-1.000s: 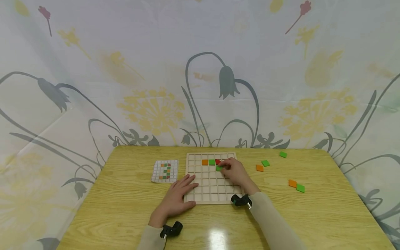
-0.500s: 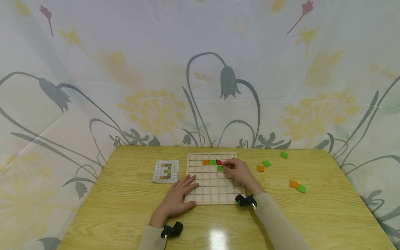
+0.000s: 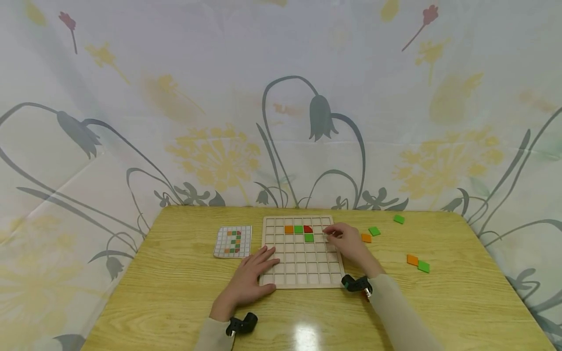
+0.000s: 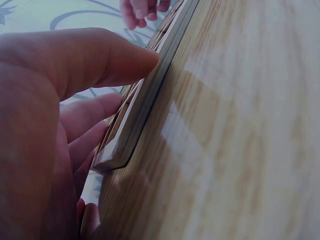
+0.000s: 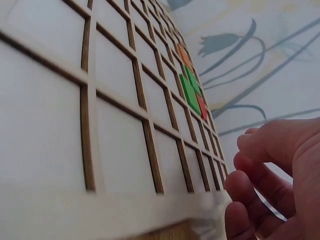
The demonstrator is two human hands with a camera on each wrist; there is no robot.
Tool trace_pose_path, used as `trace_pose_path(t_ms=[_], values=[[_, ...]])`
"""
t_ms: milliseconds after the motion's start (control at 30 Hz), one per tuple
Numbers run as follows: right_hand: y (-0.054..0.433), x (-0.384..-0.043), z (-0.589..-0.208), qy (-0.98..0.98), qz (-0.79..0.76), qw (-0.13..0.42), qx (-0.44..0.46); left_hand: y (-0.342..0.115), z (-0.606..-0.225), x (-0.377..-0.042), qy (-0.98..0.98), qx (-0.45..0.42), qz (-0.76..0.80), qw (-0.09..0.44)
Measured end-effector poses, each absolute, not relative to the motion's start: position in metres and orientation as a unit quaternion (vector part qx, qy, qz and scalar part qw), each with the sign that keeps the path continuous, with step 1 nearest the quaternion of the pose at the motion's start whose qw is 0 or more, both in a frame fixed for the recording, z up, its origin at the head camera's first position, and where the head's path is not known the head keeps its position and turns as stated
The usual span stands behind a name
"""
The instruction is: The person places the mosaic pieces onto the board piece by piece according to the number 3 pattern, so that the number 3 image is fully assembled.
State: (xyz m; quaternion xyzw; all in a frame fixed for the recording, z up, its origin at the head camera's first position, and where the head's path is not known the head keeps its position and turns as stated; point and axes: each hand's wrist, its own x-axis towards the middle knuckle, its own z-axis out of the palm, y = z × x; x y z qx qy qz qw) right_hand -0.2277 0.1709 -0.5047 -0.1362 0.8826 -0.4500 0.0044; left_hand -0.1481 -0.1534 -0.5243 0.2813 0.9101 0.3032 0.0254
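In the head view, a wooden grid board (image 3: 290,268) lies on the table. Near its far side an orange tile (image 3: 289,229), a green tile (image 3: 298,229) and a red tile (image 3: 308,229) with a rounded corner sit in a row. Below the red one is a second green tile (image 3: 309,238). My left hand (image 3: 252,275) rests with spread fingers on the board's left edge, the thumb at the near edge. Over the board's right side is my right hand (image 3: 349,242), its fingers loosely bent. The right wrist view shows nothing between those fingers (image 5: 250,187).
A paper card (image 3: 222,243) with a coloured grid pattern lies left of the board. Loose green tiles (image 3: 399,219) and orange tiles (image 3: 412,260) lie to the right. Something red (image 3: 365,296) shows partly under the right wrist. A patterned cloth hangs behind the table.
My right hand has left the red tile and moved right, uncovering the red and lower green tiles. The left hand stays in place on the board.
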Motion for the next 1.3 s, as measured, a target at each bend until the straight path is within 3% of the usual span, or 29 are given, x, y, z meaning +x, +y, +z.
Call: trace_pose_path(t_ms=[933,1300], values=[[0.255,-0.213,-0.511,0.918,-0.368,-0.093,-0.114,-0.155,-0.528,-0.148,0.913,0.279,0.296,0.019],[0.266,-0.208,-0.516,0.925,-0.361,-0.068,-0.094,-0.155,-0.529,-0.149,0.912,0.283,0.296,0.016]])
